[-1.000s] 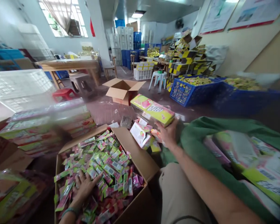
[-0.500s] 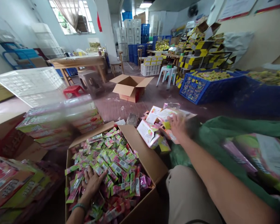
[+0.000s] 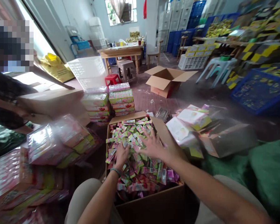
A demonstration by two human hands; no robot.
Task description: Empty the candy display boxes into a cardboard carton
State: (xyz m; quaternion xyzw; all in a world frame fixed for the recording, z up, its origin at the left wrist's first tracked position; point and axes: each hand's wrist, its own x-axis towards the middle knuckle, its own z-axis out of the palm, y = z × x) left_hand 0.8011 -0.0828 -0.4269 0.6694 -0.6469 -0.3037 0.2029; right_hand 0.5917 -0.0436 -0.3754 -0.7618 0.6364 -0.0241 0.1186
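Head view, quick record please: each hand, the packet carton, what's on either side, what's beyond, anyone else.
Left hand: among the small packets; grip unclear
Right hand: fingers spread over the packets; contact unclear
Packet carton: open, filled
Left side: stacked wrapped boxes
Right side: loose boxes, green sheeting
Beyond: another open carton
Co-worker: far left

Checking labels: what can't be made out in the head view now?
Head view, all:
Left hand: fingertips blend into green-and-pink plastic sachets; grip unclear.
Right hand: blurred; contact with sachets unclear.
Print on sachets: too small.
Brown cardboard box: bottom hidden under sachets.
Blue plastic crate: cut off by right edge.
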